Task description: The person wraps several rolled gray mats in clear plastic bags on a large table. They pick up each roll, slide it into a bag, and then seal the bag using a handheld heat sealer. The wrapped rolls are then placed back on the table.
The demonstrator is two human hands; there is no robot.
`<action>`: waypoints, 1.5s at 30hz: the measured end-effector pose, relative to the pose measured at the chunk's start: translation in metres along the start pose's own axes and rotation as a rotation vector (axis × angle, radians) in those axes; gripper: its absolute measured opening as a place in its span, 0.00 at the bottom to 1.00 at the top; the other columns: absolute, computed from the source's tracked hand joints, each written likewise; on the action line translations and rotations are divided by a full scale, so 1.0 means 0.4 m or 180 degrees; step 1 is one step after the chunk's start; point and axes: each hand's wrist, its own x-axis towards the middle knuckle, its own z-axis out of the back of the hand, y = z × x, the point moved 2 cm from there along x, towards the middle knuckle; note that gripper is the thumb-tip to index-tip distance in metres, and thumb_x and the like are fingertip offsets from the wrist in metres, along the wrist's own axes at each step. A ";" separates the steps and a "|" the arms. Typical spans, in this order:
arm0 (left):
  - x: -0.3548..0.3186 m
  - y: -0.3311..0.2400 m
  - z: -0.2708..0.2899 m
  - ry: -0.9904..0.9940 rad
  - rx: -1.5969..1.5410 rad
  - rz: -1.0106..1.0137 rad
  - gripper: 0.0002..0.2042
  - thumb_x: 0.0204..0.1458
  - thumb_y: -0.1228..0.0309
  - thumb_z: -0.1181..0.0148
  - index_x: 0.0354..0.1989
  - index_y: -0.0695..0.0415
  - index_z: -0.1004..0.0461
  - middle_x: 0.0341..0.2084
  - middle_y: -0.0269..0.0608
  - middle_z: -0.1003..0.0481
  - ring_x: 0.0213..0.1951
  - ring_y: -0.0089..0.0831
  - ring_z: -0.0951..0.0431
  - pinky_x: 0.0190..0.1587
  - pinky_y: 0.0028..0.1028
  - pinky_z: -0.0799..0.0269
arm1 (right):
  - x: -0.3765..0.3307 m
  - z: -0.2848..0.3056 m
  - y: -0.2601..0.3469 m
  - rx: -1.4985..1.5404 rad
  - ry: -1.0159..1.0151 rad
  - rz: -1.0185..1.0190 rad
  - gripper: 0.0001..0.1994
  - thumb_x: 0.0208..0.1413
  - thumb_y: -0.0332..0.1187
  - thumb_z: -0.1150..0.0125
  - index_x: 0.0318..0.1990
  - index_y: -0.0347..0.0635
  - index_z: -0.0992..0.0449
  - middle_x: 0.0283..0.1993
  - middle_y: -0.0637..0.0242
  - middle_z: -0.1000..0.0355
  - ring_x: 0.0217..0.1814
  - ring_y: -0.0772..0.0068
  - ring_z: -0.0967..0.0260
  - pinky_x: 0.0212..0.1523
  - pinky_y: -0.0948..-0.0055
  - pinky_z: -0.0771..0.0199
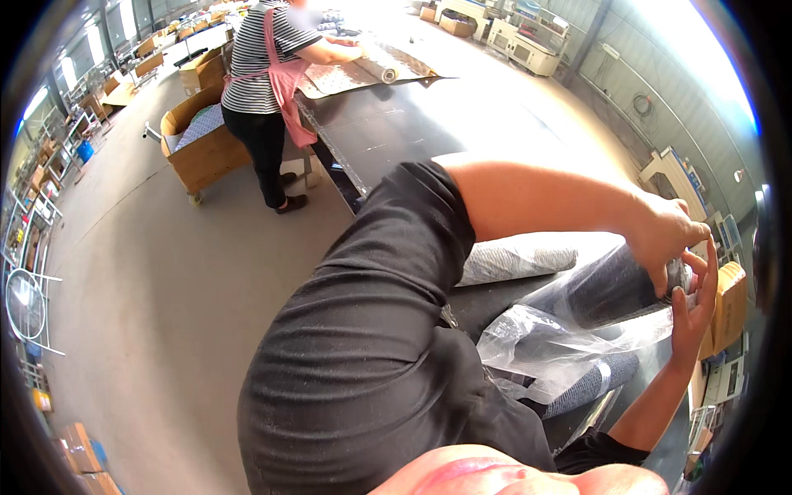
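Note:
A dark roll of material (615, 289) lies in clear plastic film (536, 338) on the dark tabletop to my right. My left hand (664, 235) reaches across to the roll's far end, its thumb and fingers bent around the end. From the other side, my right hand (695, 309) grips the same end, thumb against it and fingers raised close to the left fingertips. The film hangs loose and crumpled at the near end. Just what the fingertips pinch at the roll's end is partly hidden.
A grey patterned roll (520, 260) and a blue-grey textured roll (590, 386) lie on either side. Across the long dark table (371, 132), a person in a striped shirt and pink apron (256, 74) handles patterned sheet material (355, 73). Cardboard boxes (202, 161) stand behind that person.

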 end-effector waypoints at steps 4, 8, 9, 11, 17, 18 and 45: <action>0.063 0.005 -0.001 0.0596 -0.0138 0.0090 0.46 0.32 0.55 0.25 0.57 0.69 0.44 0.39 0.55 0.25 0.45 0.48 0.25 0.45 0.35 0.29 | -0.010 0.024 -0.006 -0.0099 -0.0167 -0.0108 0.46 0.48 0.56 0.36 0.68 0.41 0.50 0.49 0.61 0.31 0.56 0.68 0.39 0.62 0.64 0.50; 0.094 0.003 -0.031 0.0531 -0.0262 -0.0300 0.47 0.31 0.60 0.23 0.60 0.60 0.45 0.41 0.55 0.25 0.44 0.47 0.23 0.43 0.35 0.28 | -0.045 0.029 -0.018 -0.0072 -0.0472 -0.0203 0.45 0.45 0.50 0.31 0.67 0.41 0.48 0.49 0.62 0.30 0.55 0.69 0.37 0.56 0.65 0.45; 0.083 -0.019 -0.014 0.0440 -0.0017 -0.0542 0.47 0.31 0.60 0.24 0.61 0.59 0.45 0.41 0.54 0.25 0.44 0.47 0.23 0.43 0.36 0.28 | -0.052 0.040 -0.011 -0.0095 -0.0446 -0.0167 0.43 0.45 0.48 0.30 0.65 0.40 0.44 0.49 0.62 0.30 0.55 0.68 0.36 0.55 0.65 0.43; 0.073 -0.015 -0.007 0.0289 0.0259 -0.0706 0.41 0.34 0.55 0.26 0.57 0.55 0.39 0.40 0.50 0.25 0.43 0.47 0.23 0.41 0.37 0.28 | -0.059 0.055 -0.005 -0.0474 -0.0227 0.0011 0.38 0.43 0.46 0.29 0.60 0.39 0.37 0.49 0.60 0.30 0.53 0.66 0.34 0.52 0.65 0.39; 0.009 -0.028 -0.021 0.0593 0.1926 -0.0063 0.16 0.46 0.51 0.39 0.36 0.49 0.28 0.22 0.40 0.24 0.27 0.45 0.22 0.28 0.42 0.28 | -0.088 0.079 0.019 -0.1552 -0.0216 0.0629 0.32 0.36 0.42 0.26 0.52 0.42 0.28 0.41 0.60 0.33 0.44 0.57 0.33 0.44 0.64 0.31; -0.016 -0.022 -0.028 0.0297 0.1789 -0.0235 0.15 0.47 0.51 0.41 0.34 0.48 0.29 0.20 0.40 0.25 0.25 0.44 0.22 0.26 0.43 0.29 | -0.093 0.090 0.028 -0.1590 -0.0244 0.0669 0.32 0.36 0.42 0.26 0.52 0.43 0.28 0.41 0.60 0.33 0.43 0.57 0.33 0.44 0.64 0.31; 0.015 0.044 -0.099 -0.1046 -0.0011 -0.0553 0.25 0.38 0.67 0.29 0.47 0.59 0.28 0.42 0.48 0.28 0.44 0.43 0.26 0.45 0.35 0.27 | -0.103 -0.085 -0.300 0.1148 -0.3077 0.0192 0.06 0.60 0.29 0.45 0.40 0.35 0.30 0.41 0.66 0.29 0.42 0.81 0.35 0.44 0.80 0.33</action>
